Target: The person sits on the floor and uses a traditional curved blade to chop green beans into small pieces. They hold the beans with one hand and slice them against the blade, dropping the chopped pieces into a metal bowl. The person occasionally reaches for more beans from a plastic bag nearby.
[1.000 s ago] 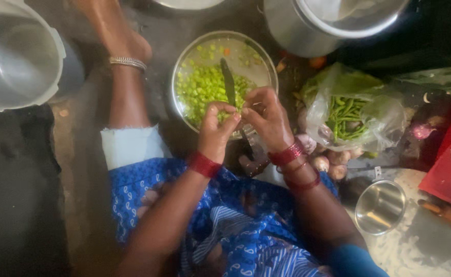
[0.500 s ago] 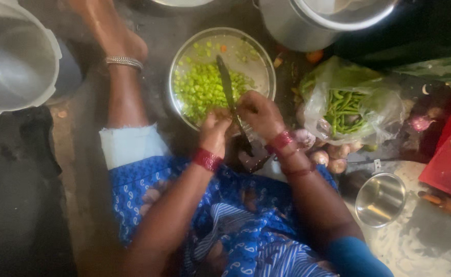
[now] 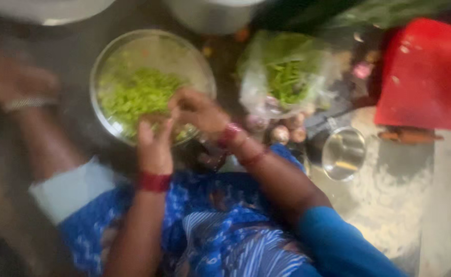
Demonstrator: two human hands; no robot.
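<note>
Nearest the camera, blue patterned cloth [image 3: 225,231] is seen draped over the lap, with a blue sleeve on the right arm. A red bangle is worn on each wrist. The left hand [image 3: 155,146] is held at the near rim of the round steel bowl [image 3: 107,61], fingers extended upward and loosely spread; whether anything is pinched between them cannot be told through the blur. The right hand [image 3: 197,110] is placed just beside it over the bowl's near right edge, fingers curled inward as if around something small, though what is gripped cannot be made out.

The bowl is set on the dark floor directly ahead of the hands. A heap of chopped pale green vegetable pieces [image 3: 138,95] is held in it, piled toward the near side, finely cut and yellowish green.

To the right, a small steel cup [image 3: 343,153] is seen, and beyond it a clear plastic bag of whole green beans [image 3: 284,77]. Farther right, a red plastic object [image 3: 423,72] is found.
</note>
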